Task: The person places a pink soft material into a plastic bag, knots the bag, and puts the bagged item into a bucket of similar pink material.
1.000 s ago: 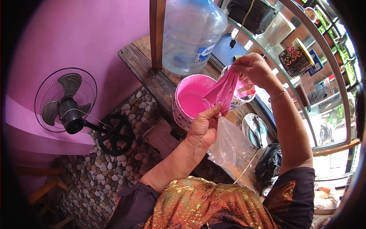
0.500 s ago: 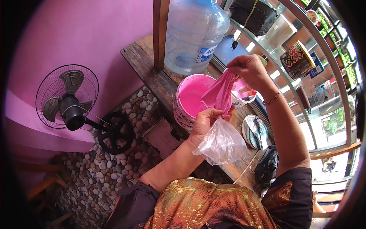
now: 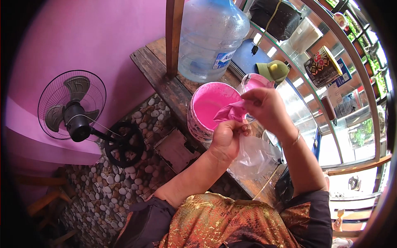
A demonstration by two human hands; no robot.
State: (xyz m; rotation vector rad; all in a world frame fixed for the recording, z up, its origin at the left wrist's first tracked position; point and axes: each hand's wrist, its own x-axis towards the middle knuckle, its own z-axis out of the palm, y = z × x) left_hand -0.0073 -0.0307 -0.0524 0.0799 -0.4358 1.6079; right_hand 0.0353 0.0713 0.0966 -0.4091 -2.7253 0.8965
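Note:
My left hand (image 3: 227,138) is closed around the gathered neck of a clear plastic bag (image 3: 257,157), which hangs loosely below it. A crumpled, thin pink plastic bag (image 3: 230,111) runs from that fist up to my right hand (image 3: 269,108), whose fingers pinch its upper end. Whether the pink and the clear plastic are joined, I cannot make out behind the fingers. Just behind my left hand stands a pink-lined bucket (image 3: 202,103) with a patterned outside. A smaller tub (image 3: 252,80) with a pink inside is partly hidden by my right hand.
A large blue water jug (image 3: 211,45) stands on the wooden table (image 3: 155,62) beside a wooden post (image 3: 173,37). A glass case (image 3: 297,89) lines the right, with a green cap (image 3: 273,71) nearby. A black fan (image 3: 76,120) stands on pebbled floor at left.
My right hand has come down and nearer to my left, so the stretched pink plastic is now shorter and bunched. The clear bag has swung right, and the green cap has come into fuller view.

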